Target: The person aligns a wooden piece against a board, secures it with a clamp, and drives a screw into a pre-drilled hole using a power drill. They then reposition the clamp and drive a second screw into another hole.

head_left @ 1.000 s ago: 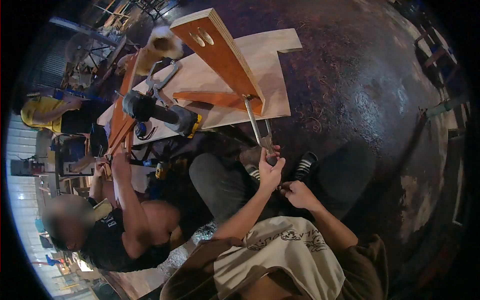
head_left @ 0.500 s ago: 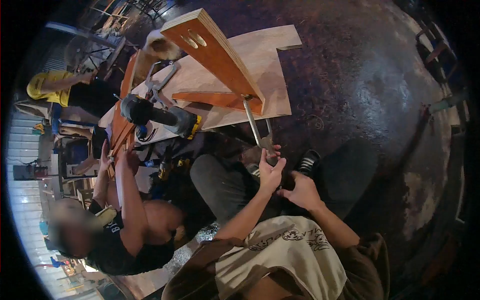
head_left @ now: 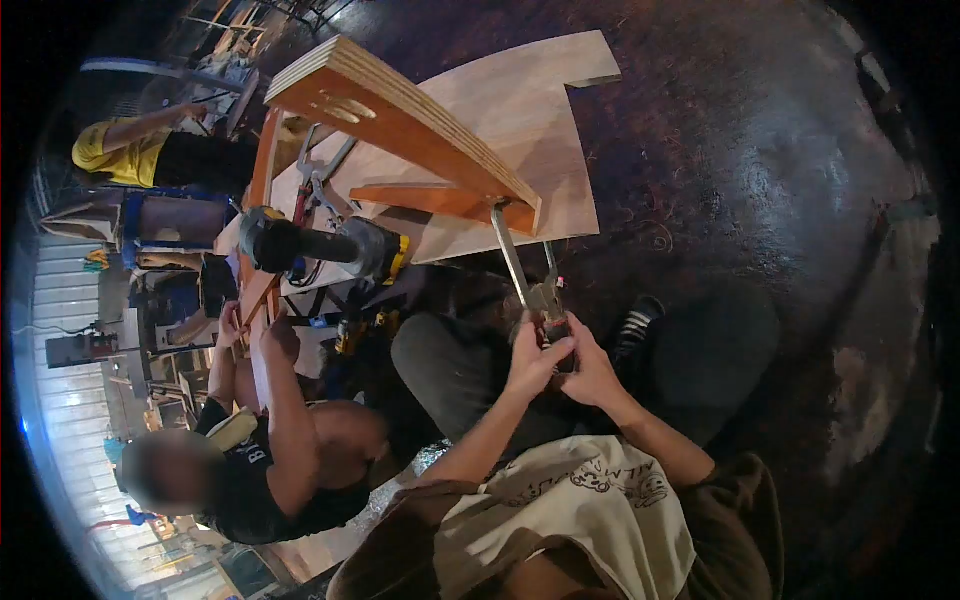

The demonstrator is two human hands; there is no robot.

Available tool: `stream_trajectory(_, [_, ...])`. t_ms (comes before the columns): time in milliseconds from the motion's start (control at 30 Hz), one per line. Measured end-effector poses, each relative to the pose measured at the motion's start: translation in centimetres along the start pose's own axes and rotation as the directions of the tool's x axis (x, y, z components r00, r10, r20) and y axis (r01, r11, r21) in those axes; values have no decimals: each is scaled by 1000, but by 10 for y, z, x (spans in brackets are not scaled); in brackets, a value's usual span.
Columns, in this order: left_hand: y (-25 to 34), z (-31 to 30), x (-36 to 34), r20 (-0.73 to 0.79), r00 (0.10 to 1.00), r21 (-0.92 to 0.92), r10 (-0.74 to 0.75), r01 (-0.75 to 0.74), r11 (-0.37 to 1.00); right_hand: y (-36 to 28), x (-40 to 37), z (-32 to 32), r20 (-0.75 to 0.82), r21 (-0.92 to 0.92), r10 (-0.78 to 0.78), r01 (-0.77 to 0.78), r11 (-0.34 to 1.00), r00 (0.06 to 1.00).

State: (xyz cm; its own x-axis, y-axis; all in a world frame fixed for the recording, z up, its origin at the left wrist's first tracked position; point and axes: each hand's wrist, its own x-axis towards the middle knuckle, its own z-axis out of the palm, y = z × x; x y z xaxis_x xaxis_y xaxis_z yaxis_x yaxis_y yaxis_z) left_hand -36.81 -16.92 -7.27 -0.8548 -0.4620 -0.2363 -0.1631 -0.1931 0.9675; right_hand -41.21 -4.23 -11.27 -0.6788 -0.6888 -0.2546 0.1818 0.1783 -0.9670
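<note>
My left hand (head_left: 534,358) and my right hand (head_left: 590,368) are closed together around the handle end of a metal clamp (head_left: 513,262). The clamp's bar reaches up to the lower corner of an orange-brown plywood piece (head_left: 420,125), which stands tilted and has oval slots near its far end. A second orange-brown strip (head_left: 405,196) joins it near that corner. Beneath them lies a pale plywood sheet (head_left: 500,110) with a notched corner. The clamp's jaw at the wood is partly hidden.
A cordless drill (head_left: 320,243) stands by the sheet's left edge, near another clamp (head_left: 318,178). At the left, a co-worker (head_left: 285,440) holds orange-brown strips. Another person in a yellow shirt (head_left: 105,152) is farther back. My crossed legs flank my hands.
My right hand has moved up to the clamp's handle beside my left hand. The view has shifted, and the slotted piece now appears tilted farther to the left.
</note>
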Motion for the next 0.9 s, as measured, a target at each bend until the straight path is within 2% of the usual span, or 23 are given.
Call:
stream_trajectory(33, [6, -10, 1, -7, 1000, -59, -7, 7, 998, 5, -1, 1, -13, -42, -19, 18, 999, 1000])
stream_trajectory(67, [0, -33, 4, -75, 994, -56, 82, -86, 995, 11, -1, 3, -26, -83, -38, 36, 996, 999])
stream_trajectory(100, [32, -29, 9, -323, 940, 99, 108, -80, 992, 8, 0, 2, -28, -75, -35, 33, 997, 999])
stream_trajectory(133, [43, -42, 23, -385, 884, 50, 265, -267, 962, -1, -1, 1, -5, -39, 39, -39, 998, 999])
stream_trajectory(167, [55, -75, 41, -232, 829, 234, 508, -459, 857, -7, -2, 1, 25, -4, 113, -113, 994, 993])
stream_trajectory(200, [85, -71, 61, -254, 798, 140, 546, -528, 837, -8, -3, 2, 32, 2, 121, -121, 993, 992])
stream_trajectory(233, [104, -85, 80, -161, 827, 301, 538, -478, 825, -9, -2, 2, 29, -31, 113, -112, 993, 993])
stream_trajectory(267, [127, -91, 100, -14, 869, 320, 495, -465, 825, -10, -1, 0, 25, -64, 103, -102, 993, 994])
stream_trajectory(300, [134, -105, 117, -14, 870, 326, 493, -462, 825, -19, -1, -3, 29, -59, 105, -103, 993, 994])
stream_trajectory(367, [137, -125, 148, 319, 908, 508, 273, -407, 759, -37, 0, -8, 69, -87, 150, -144, 986, 986])
stream_trajectory(400, [149, -97, 160, 348, 902, 408, 254, -389, 826, -33, 1, -6, 70, -80, 151, -145, 986, 986])
stream_trajectory(433, [158, -91, 168, 351, 904, 414, 246, -385, 825, -29, -1, -3, 43, -68, 109, -106, 992, 993])
stream_trajectory(500, [166, -85, 182, 552, 833, 554, 40, -402, 729, -25, -1, 1, 20, -45, 78, -77, 996, 997])
stream_trajectory(533, [165, -78, 188, 611, 779, 557, 140, -548, 624, -28, 0, 0, 37, -67, 85, -82, 994, 996])
stream_trajectory(567, [167, -79, 196, 609, 783, 564, 127, -540, 625, -29, 1, 0, 56, -89, 93, -88, 992, 994])
stream_trajectory(633, [170, -85, 217, 843, 513, 366, 163, -768, 525, -27, 1, 1, 64, -90, 121, -115, 989, 991])
stream_trajectory(667, [153, -103, 238, 899, 417, 318, 134, -832, 454, -26, 1, 4, 71, -99, 145, -137, 986, 987])
stream_trajectory(700, [156, -102, 241, 897, 425, 328, 124, -825, 460, -23, 1, 6, 80, -91, 151, -144, 985, 985])
stream_trajectory(767, [169, -92, 247, 933, 353, 335, -69, -784, 523, -19, 2, 7, 56, -94, 106, -100, 990, 993])
stream_trajectory(800, [152, -91, 245, 916, 368, 244, 159, -826, 508, -18, 2, 7, 61, -88, 113, -107, 990, 992])
stream_trajectory(833, [149, -99, 243, 916, 373, 250, 150, -820, 514, -18, 2, 6, 69, -95, 112, -105, 990, 991])
stream_trajectory(900, [154, -109, 235, 921, 380, 315, 82, -853, 417, -17, 4, 5, 79, -97, 117, -109, 989, 990])
